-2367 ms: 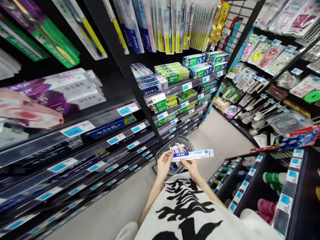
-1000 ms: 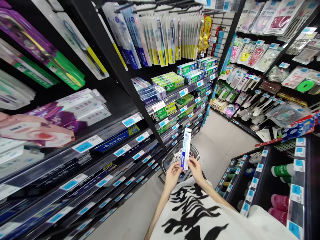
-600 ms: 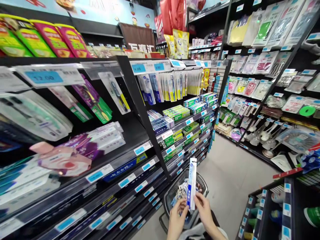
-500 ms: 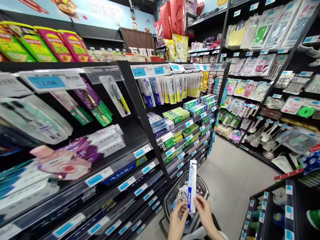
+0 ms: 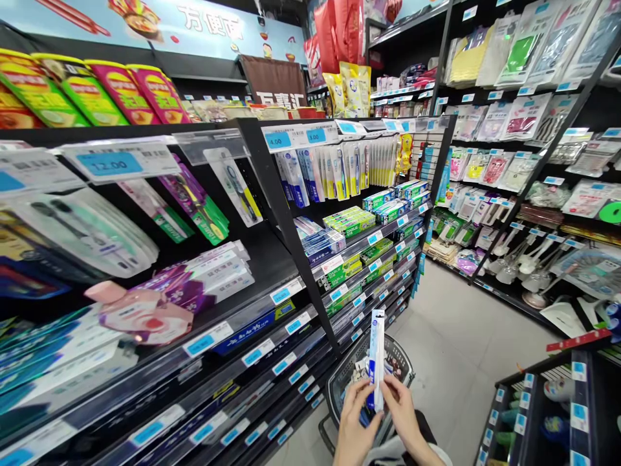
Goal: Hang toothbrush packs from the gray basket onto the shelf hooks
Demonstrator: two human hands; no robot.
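Note:
A packaged toothbrush (image 5: 377, 353) in a slim white and blue pack stands nearly upright between my hands. My left hand (image 5: 356, 414) pinches its lower left side, and my right hand (image 5: 400, 408) grips its lower right edge. Below the pack sits a dark grey shopping basket (image 5: 334, 382) on the floor, with many small items inside that are too small to name. On the rack ahead hang several similar packaged toothbrushes (image 5: 295, 175), above green toothpaste boxes (image 5: 352, 223).
A black shelf rack (image 5: 272, 259) runs along my left, carrying toothpaste boxes and a pink bottle (image 5: 145, 314). Tall shelves (image 5: 524, 155) with packaged goods line the right. A low rack (image 5: 548, 401) stands at the lower right. Grey floor tiles (image 5: 451, 343) lie between.
The view has shifted slightly, so the shelves appear further right. Both hands still hold the packaged toothbrush above the basket; the left fingers have shifted a little on the pack.

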